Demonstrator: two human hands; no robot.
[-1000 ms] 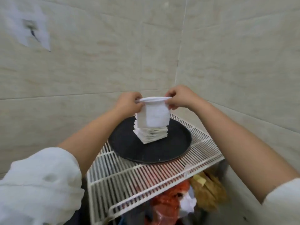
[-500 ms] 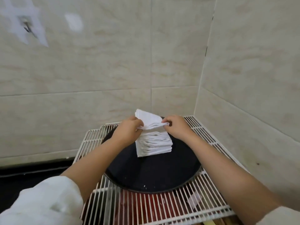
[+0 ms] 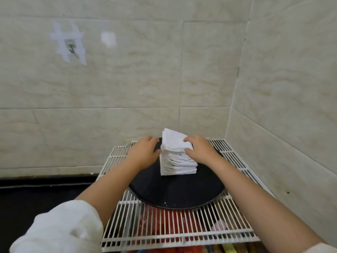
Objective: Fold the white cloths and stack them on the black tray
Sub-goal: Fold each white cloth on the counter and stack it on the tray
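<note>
A tall stack of folded white cloths [image 3: 177, 161] stands on the far part of a round black tray [image 3: 175, 194]. My right hand [image 3: 199, 149] lies on the stack's right side, fingers spread over the top cloth [image 3: 174, 143] and thumb against the edge. Beside the stack's left side is my left hand [image 3: 145, 151], its fingertips touching the upper cloths. Neither hand lifts a cloth.
The tray sits on a white wire rack [image 3: 182, 230] in a corner of beige tiled walls [image 3: 127, 88]. Red and yellow bags [image 3: 164, 225] show under the rack. A dark floor [image 3: 36, 194] lies to the left. A taped hook [image 3: 70, 46] is on the back wall.
The folded cloth I held up between both hands has come down onto the stack. Both hands now rest against the stack's sides. The view has tilted and shifted left.
</note>
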